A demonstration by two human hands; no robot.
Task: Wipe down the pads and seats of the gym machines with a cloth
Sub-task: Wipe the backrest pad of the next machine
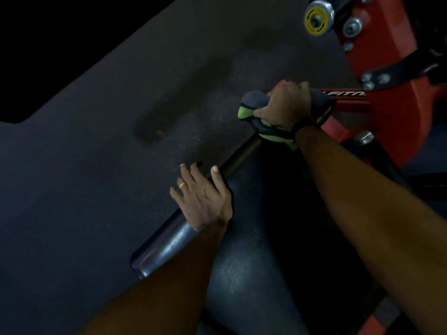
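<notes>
- red machine frame (387, 112) and yellow-capped knob (316, 19) stand behind the metal bar (169, 240).
- right hand (287, 102) clutches the cloth (256, 102) around it.
- left hand (203, 194) rests there, fingers loose.

Right of centre, the right hand (286, 102) grips a grey-and-green cloth (256, 105) around a red machine arm (348, 97). Lower centre, the left hand (203, 194) rests on a metal bar (169, 243).
</notes>
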